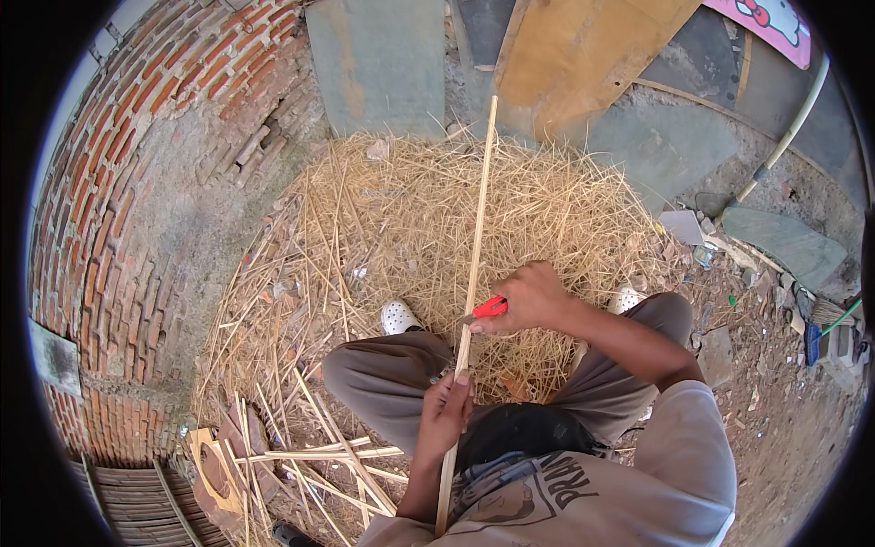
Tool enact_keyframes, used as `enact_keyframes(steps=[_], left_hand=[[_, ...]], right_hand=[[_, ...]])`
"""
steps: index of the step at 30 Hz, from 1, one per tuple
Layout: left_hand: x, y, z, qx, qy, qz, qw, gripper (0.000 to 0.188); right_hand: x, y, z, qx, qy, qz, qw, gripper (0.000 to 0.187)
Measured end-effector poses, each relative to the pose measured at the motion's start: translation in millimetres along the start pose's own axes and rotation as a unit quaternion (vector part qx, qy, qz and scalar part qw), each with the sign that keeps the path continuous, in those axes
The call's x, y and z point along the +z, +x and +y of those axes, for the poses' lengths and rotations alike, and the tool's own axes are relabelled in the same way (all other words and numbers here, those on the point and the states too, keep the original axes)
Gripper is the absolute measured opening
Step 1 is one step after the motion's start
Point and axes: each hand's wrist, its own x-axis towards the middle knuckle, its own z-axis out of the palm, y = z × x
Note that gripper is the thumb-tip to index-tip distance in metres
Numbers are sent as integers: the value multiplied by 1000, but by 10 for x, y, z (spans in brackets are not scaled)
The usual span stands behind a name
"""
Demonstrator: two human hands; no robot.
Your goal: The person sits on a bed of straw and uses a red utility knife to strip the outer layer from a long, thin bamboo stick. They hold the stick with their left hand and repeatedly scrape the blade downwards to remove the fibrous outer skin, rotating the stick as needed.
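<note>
Centrally, a strip (481, 210) is clamped by fingers of the left hand (445, 408), and a red knife (491, 307) against it by those of the right hand (531, 296).

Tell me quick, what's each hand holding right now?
Left hand: closed around the long pale strip.
Right hand: closed around the red-handled knife.

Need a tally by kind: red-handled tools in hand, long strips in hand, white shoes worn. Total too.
Red-handled tool, in the right hand: 1
Long pale strip, in the left hand: 1
White shoes: 2
Total: 4
</note>
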Motion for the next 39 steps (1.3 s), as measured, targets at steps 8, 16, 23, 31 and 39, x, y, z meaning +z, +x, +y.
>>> enact_keyframes(steps=[8,16,23,31,39], left_hand=[[64,-42,-56,19,44,1,999,32],[72,-206,-12,36,147,14,988,33],[93,-536,-132,21,168,-21,985,31],[31,-898,-292,-21,176,-37,984,30],[-73,-640,-220,-59,63,-21,996,30]], right_hand=[[-9,159,533,79,-52,74,993,75],[-53,220,749,142,-75,65,985,81],[-291,377,1400,244,-74,90,963,85],[-292,385,2041,392,-71,28,917,89],[-446,-118,2808,529,-31,157,834,98]])
